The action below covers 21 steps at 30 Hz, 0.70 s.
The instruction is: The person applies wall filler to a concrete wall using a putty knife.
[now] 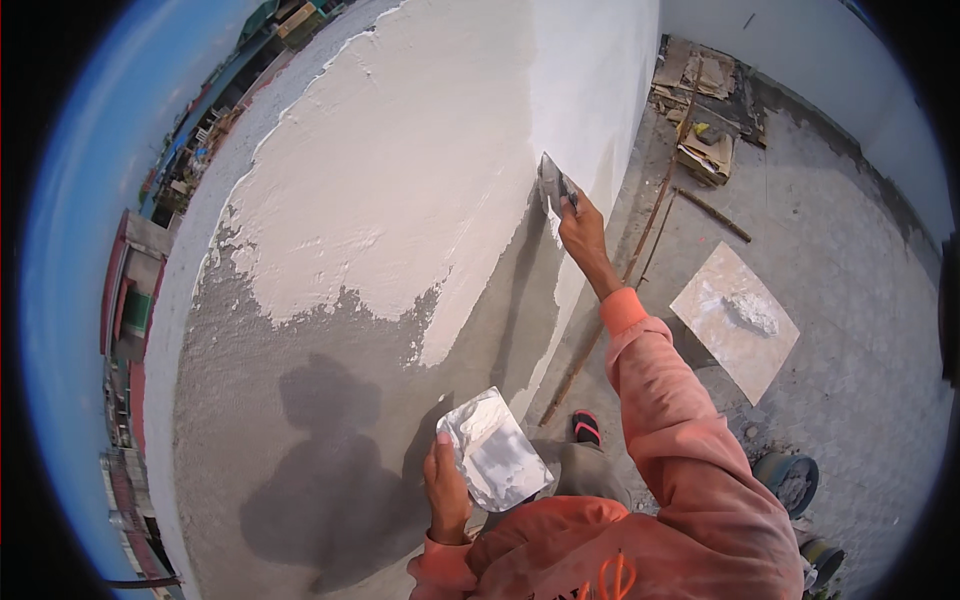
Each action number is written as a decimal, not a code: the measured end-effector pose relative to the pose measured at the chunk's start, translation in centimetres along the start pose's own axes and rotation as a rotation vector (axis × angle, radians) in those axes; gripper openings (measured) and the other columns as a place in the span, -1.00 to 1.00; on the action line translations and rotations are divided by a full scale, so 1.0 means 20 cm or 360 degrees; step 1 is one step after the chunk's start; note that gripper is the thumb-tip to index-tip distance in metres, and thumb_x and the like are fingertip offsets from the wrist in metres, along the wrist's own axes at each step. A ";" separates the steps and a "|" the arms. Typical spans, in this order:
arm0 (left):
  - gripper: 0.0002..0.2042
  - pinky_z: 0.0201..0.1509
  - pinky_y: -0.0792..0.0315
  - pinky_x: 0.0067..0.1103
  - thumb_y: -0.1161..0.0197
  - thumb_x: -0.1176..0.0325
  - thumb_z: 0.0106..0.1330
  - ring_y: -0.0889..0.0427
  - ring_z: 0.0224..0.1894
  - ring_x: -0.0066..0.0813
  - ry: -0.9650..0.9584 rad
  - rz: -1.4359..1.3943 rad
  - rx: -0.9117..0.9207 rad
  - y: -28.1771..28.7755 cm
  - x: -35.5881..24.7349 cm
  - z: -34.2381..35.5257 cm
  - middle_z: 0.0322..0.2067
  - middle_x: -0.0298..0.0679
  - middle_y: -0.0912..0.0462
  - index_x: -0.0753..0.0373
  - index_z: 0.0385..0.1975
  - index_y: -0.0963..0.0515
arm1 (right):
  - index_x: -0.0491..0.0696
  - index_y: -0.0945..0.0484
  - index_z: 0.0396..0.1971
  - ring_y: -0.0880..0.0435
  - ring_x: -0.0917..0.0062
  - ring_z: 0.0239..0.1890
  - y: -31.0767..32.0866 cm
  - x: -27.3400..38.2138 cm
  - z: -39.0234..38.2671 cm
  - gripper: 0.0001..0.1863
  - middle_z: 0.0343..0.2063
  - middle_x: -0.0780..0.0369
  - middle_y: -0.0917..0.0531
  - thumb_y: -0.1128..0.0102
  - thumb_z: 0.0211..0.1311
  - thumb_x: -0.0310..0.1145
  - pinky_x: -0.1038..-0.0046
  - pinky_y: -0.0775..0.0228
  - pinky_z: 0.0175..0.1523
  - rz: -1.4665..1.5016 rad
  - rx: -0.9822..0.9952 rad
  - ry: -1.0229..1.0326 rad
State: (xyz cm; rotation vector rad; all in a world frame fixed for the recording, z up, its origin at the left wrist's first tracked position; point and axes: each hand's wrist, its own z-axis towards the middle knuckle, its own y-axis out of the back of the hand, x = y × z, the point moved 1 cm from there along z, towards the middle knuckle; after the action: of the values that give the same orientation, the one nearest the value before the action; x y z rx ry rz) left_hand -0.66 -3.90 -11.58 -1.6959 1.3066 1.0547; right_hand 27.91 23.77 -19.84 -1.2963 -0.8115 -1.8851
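Observation:
My right hand (585, 238), arm stretched out, is closed round the handle of a pointed metal trowel (547, 182). The trowel's blade lies against the wall (290, 400) at the border of the white putty coat (400, 170), with some putty along its edge. Low in front of me, my left hand (447, 487) grips the left edge of a flat, pale square mortar board (518, 472). White putty (483, 420) is smeared on the board's upper left part. Bare grey cement shows below the coat, with my shadow on it.
A tilted square board (715, 310) with a putty heap (752, 313) stands to the right. Two buckets (790, 480) (822, 562) are near my right side. Long thin poles (650, 240) lie along the wall's foot, with cardboard scraps (708, 155) farther off. Rooftops lie beyond the wall's left edge.

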 end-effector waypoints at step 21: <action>-0.57 0.07 -0.42 -0.49 0.14 0.17 0.58 -0.60 -0.07 -0.40 0.0001 0.0250 0.0301 0.60 0.15 -0.19 -0.08 -0.10 -0.65 0.42 0.00 -0.55 | -0.04 -0.43 0.27 -0.65 0.10 -0.03 -0.32 0.18 -0.86 -0.44 0.06 -0.02 -0.60 0.09 0.24 -0.66 0.29 -0.48 0.07 -0.0287 -0.0131 0.0254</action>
State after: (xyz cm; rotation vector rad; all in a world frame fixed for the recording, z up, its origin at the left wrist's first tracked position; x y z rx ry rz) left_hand -11.20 -10.96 -13.71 -1.4729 1.5100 0.9846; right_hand 12.89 12.81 -22.41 -1.1356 -0.7965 -2.1543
